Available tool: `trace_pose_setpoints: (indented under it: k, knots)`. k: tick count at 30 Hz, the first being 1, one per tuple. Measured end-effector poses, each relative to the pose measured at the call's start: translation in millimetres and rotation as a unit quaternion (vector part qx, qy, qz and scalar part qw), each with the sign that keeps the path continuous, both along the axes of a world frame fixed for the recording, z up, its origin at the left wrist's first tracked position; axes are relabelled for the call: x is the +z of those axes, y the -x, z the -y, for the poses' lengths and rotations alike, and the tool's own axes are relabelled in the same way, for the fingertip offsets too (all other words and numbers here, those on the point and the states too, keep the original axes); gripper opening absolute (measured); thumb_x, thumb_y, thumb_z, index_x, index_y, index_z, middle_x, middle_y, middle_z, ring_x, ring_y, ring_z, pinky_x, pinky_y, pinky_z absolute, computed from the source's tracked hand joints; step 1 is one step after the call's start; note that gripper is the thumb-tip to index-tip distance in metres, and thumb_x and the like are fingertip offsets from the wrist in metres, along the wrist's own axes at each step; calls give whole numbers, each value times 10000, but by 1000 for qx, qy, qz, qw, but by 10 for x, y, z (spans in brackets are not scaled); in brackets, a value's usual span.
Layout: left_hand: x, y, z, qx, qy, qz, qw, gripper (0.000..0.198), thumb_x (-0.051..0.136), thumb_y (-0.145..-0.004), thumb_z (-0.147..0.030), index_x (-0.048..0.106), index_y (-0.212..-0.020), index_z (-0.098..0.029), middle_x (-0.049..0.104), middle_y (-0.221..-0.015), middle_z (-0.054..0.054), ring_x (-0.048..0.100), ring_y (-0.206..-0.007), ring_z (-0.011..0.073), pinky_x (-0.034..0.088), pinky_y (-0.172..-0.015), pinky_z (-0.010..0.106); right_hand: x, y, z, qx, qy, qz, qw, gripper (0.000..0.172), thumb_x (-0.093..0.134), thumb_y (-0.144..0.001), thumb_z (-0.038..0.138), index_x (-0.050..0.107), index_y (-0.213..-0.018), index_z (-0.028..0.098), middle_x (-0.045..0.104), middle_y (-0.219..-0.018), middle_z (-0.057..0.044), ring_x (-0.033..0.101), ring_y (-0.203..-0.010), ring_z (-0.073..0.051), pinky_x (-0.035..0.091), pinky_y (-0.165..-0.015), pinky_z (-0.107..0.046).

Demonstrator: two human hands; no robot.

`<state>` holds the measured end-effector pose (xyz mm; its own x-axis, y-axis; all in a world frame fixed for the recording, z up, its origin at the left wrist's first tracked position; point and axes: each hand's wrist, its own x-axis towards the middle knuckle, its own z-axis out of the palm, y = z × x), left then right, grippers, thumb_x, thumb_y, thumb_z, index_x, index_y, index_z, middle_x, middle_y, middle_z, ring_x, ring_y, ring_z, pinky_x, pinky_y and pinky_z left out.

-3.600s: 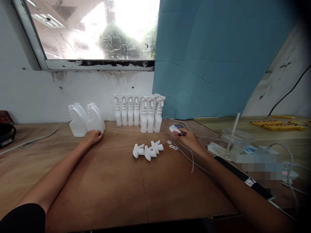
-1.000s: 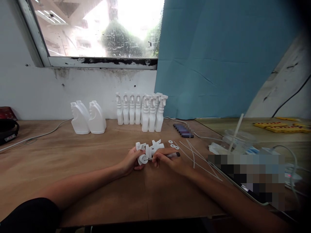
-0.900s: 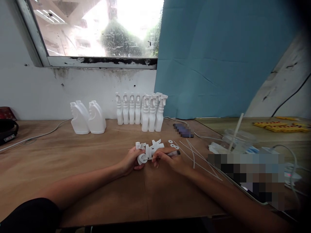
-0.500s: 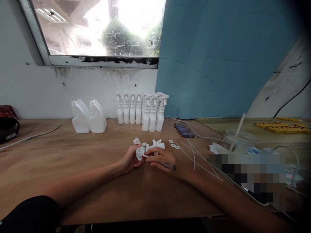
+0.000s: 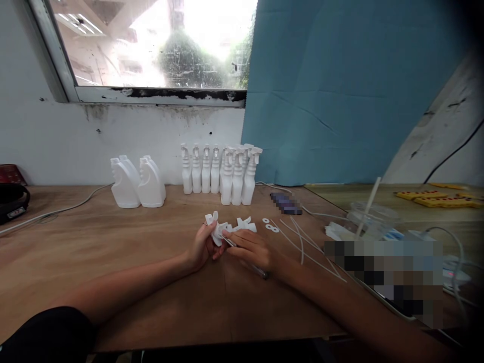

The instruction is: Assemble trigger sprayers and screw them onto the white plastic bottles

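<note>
My left hand [image 5: 203,247] is closed round a white spray trigger head [image 5: 214,228], held just above the wooden table [image 5: 151,282]. My right hand [image 5: 251,249] meets it from the right, fingers pinched on a thin pen-like tool [image 5: 249,262] whose tip points into the trigger head. A few more loose trigger heads [image 5: 244,225] lie right behind my hands. Small white washers [image 5: 270,227] and thin white tubes [image 5: 298,237] lie to their right.
A row of assembled white spray bottles [image 5: 221,174] and two capless white jugs [image 5: 138,182] stand by the back wall. A phone [image 5: 286,202] lies right of the bottles. Clear cup with straw [image 5: 368,214], cables and clutter fill the right side. A black device [image 5: 11,201] sits far left.
My right hand left the phone and took up the tool; my left hand came off the jug and picked a trigger head. In the last second the tool swung down and the head lifted.
</note>
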<state>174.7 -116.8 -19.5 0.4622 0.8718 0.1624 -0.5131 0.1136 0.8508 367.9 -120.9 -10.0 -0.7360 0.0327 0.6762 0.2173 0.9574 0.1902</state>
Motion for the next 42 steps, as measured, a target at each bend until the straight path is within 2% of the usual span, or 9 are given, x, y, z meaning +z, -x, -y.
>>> trace_pose_setpoints:
  k: [5,8,11,15,21,27,31,38,42]
  knots:
    - [-35,18,-61,27,-41,7,999,359,579,-836,-490,391,-945,-204,587,-778,11,570,-518,134,383,-328,181,11,-50,-14,-36,56,-74,995,266,475,-917,70,564,-1145,174,565,-1327,-179,572,-1188,-219,511,-937,-376]
    - [-49,73,-161,103,-84,-66,989,402,571,-821,-542,390,-944,-205,585,-718,0,561,-497,134,395,-360,193,71,-105,-27,-61,84,-107,989,258,463,-924,98,579,-1127,206,568,-1336,-139,599,-1156,-209,506,-955,-368]
    - [-53,192,-327,197,-141,-179,953,424,526,-828,-586,438,-946,-188,589,-706,-1,567,-535,132,450,-465,227,169,-226,-61,-101,116,-129,980,243,478,-922,122,610,-1101,220,610,-1289,-112,616,-1130,-216,502,-960,-380]
    - [-65,405,-584,244,-172,-277,913,434,586,-794,-570,573,-912,-153,621,-748,18,582,-649,152,456,-593,245,274,-494,-175,-163,170,-178,955,187,519,-907,179,666,-1017,209,694,-1132,-90,653,-1049,-239,520,-903,-381]
    - [-122,589,-804,306,-206,-445,816,440,604,-761,-584,669,-825,-154,665,-740,47,593,-695,216,390,-633,282,256,-848,-420,-335,314,-162,873,217,546,-855,291,726,-838,171,744,-842,-52,691,-804,-232,515,-693,-299]
    - [-147,595,-838,303,-275,-564,717,482,554,-780,-604,599,-565,-176,590,-743,73,550,-765,237,347,-682,308,261,-955,-510,-370,419,-164,813,325,511,-831,381,714,-745,141,711,-666,-54,653,-623,-191,459,-563,-249]
    - [-154,617,-838,286,-316,-609,669,551,486,-808,-644,593,-520,-187,571,-753,89,528,-853,268,343,-729,330,371,-976,-478,-451,391,-134,791,521,436,-869,497,668,-572,139,564,-416,-36,555,-435,-156,404,-507,-252]
    - [-109,590,-745,228,-371,-636,637,649,324,-904,-613,518,-455,-186,567,-672,76,526,-750,215,333,-675,308,387,-1022,-520,-564,354,22,745,447,422,-870,330,659,-535,154,584,-442,-49,580,-475,-165,355,-508,-252]
    - [-86,565,-688,203,-385,-645,629,645,304,-914,-607,523,-479,-183,612,-697,70,556,-737,195,339,-644,286,338,-1123,-585,-616,304,19,726,366,454,-854,309,702,-663,119,689,-669,-143,646,-658,-240,341,-552,-278]
